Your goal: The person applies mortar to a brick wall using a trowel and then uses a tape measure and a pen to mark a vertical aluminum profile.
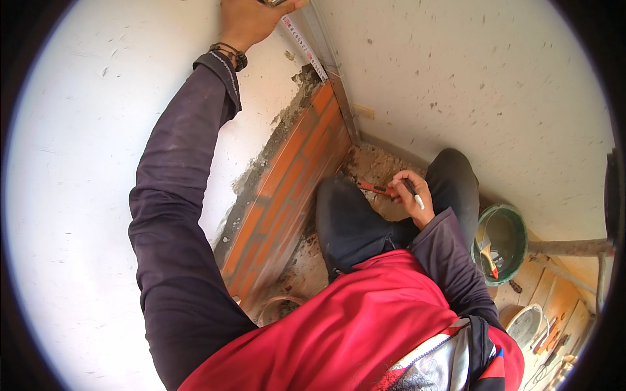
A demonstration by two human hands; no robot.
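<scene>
My left hand (251,21) is raised to the upper part of the white wall, closed round a tape measure (272,2) whose case is mostly cut off by the view's edge. From it the white tape blade (303,45) runs down beside a metal strip (338,85) in the corner and ends near the top of the brickwork. Above my knees, my right hand (417,199) grips a dark marker (413,193) with a white end. A narrow red tool with dark slots (373,188) shows beside those fingers; I cannot tell whether they hold it too.
Orange bricks (287,176) edged with grey mortar (261,166) fill the low wall at left. To the right stand a green bucket (525,241) with a brush (488,257) inside, a pale bucket (521,326) and a metal bar (567,247). Tools lie on wooden boards (554,296).
</scene>
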